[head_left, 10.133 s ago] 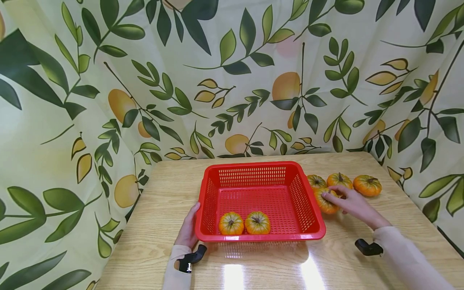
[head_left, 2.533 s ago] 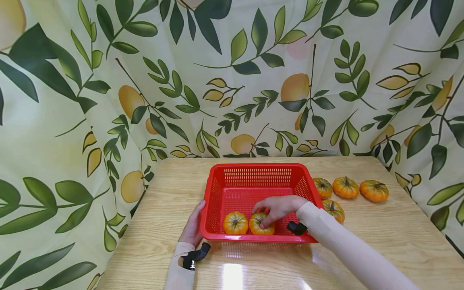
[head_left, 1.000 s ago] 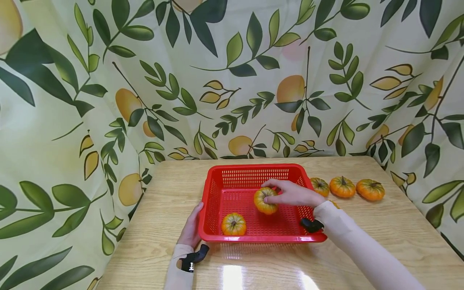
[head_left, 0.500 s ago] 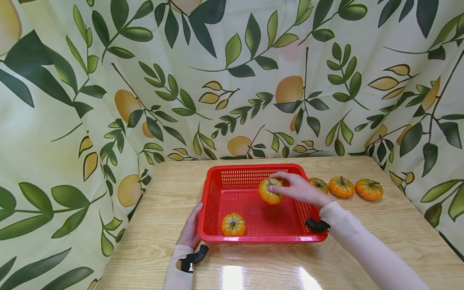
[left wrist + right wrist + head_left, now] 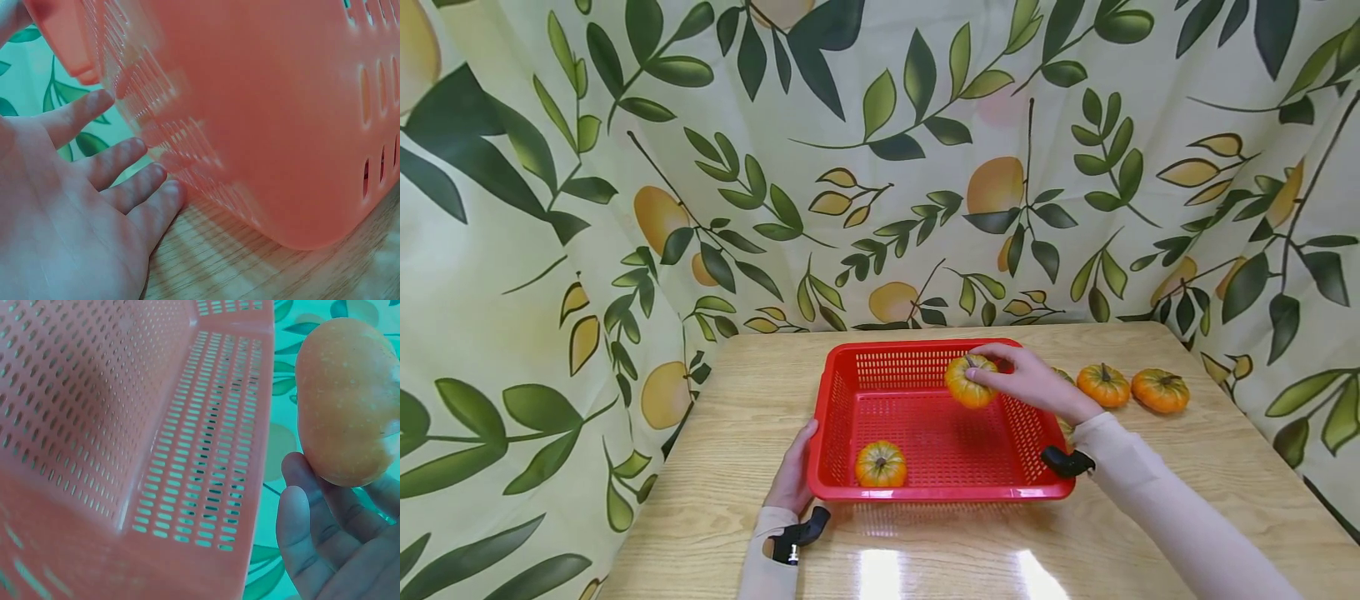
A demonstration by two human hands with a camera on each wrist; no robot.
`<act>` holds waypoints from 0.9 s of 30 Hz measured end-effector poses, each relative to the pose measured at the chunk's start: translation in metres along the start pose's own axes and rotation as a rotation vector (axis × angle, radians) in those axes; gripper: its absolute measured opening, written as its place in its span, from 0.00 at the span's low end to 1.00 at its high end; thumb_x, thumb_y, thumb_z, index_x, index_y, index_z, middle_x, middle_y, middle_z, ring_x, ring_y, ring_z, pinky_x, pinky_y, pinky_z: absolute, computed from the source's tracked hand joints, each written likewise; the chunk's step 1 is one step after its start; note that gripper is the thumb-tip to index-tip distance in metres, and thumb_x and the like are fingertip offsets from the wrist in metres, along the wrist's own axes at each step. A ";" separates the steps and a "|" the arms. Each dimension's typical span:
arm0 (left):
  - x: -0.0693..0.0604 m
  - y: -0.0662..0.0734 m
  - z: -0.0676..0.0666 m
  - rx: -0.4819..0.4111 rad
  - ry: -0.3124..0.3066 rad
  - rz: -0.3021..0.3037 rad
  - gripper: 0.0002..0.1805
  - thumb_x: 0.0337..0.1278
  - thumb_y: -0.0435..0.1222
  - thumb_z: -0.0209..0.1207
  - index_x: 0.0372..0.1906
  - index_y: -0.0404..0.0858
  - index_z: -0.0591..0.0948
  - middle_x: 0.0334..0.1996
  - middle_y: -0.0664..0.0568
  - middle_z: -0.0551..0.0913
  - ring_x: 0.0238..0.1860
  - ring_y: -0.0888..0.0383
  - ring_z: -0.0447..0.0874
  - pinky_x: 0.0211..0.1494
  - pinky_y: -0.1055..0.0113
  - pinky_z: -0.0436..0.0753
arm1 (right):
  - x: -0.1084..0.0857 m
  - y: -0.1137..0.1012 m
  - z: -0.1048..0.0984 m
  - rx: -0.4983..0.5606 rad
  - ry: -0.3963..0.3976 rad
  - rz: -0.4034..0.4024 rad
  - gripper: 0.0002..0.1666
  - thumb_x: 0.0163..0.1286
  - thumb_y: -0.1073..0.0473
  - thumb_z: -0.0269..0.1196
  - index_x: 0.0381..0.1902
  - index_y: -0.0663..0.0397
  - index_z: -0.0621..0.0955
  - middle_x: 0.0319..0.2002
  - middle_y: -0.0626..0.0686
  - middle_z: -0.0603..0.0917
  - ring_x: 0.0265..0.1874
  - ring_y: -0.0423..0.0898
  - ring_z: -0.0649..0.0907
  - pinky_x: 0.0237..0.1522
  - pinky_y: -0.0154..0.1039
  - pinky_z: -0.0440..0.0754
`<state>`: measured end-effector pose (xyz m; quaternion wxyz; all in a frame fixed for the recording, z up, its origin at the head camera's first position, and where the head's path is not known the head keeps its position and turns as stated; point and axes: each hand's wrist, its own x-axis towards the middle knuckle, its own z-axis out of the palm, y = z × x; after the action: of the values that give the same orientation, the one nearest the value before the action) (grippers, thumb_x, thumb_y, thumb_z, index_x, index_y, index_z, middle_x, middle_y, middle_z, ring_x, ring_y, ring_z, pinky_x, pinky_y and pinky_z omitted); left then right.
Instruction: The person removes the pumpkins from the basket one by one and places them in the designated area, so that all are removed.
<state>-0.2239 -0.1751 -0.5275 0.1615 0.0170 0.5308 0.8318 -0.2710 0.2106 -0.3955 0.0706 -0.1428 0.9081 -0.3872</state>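
Note:
A red plastic basket with slotted walls sits on the table. My left hand touches its left side; in the left wrist view the fingers are extended against the slotted wall. My right hand holds a small orange pumpkin by its top, raised above the basket's back right part. The right wrist view shows that pumpkin in the fingertips, beyond the basket's rim. Another small pumpkin rests in the basket's front left corner.
Right of the basket stand two orange pumpkins, one nearer and one farther right. Others there are partly hidden behind my right hand and wrist. A leaf-patterned cloth hangs behind the wooden table.
My right hand has gripped the second pumpkin from the basket's front, lifted it and carried it back and to the right. My left hand stays at the basket's side.

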 end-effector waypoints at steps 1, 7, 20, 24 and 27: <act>0.000 0.000 0.000 0.003 0.002 -0.001 0.35 0.73 0.58 0.47 0.75 0.44 0.61 0.64 0.52 0.76 0.59 0.56 0.77 0.62 0.62 0.81 | -0.001 0.000 -0.002 0.000 0.004 0.004 0.36 0.68 0.34 0.63 0.66 0.46 0.76 0.62 0.57 0.78 0.53 0.52 0.77 0.48 0.40 0.79; -0.001 0.001 0.002 -0.009 0.003 0.006 0.33 0.73 0.57 0.47 0.74 0.44 0.63 0.62 0.53 0.78 0.59 0.56 0.77 0.62 0.62 0.81 | -0.009 0.003 -0.014 -0.015 0.051 0.027 0.38 0.68 0.33 0.62 0.68 0.46 0.75 0.61 0.57 0.79 0.53 0.53 0.77 0.48 0.42 0.77; -0.003 0.003 0.005 0.003 0.032 -0.002 0.36 0.73 0.58 0.48 0.75 0.43 0.61 0.63 0.53 0.78 0.60 0.56 0.76 0.62 0.62 0.81 | -0.027 0.016 -0.033 -0.019 0.107 0.058 0.38 0.69 0.34 0.62 0.68 0.50 0.75 0.59 0.59 0.80 0.53 0.55 0.77 0.43 0.40 0.78; -0.003 0.004 0.004 0.026 0.016 -0.001 0.37 0.72 0.59 0.48 0.76 0.43 0.60 0.64 0.53 0.77 0.59 0.57 0.77 0.62 0.63 0.81 | -0.033 0.019 -0.041 -0.008 0.112 0.084 0.39 0.69 0.33 0.62 0.69 0.48 0.74 0.58 0.59 0.80 0.54 0.56 0.76 0.42 0.40 0.79; -0.004 0.004 0.005 0.022 0.017 0.001 0.37 0.72 0.59 0.48 0.76 0.42 0.61 0.63 0.53 0.78 0.59 0.56 0.77 0.61 0.63 0.81 | -0.036 0.021 -0.046 -0.006 0.123 0.084 0.40 0.70 0.33 0.61 0.70 0.50 0.73 0.59 0.59 0.79 0.54 0.56 0.76 0.42 0.40 0.79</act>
<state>-0.2206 -0.1732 -0.5209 0.1565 0.0122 0.5410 0.8262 -0.2525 0.2675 -0.3782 0.0305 -0.0808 0.9172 -0.3890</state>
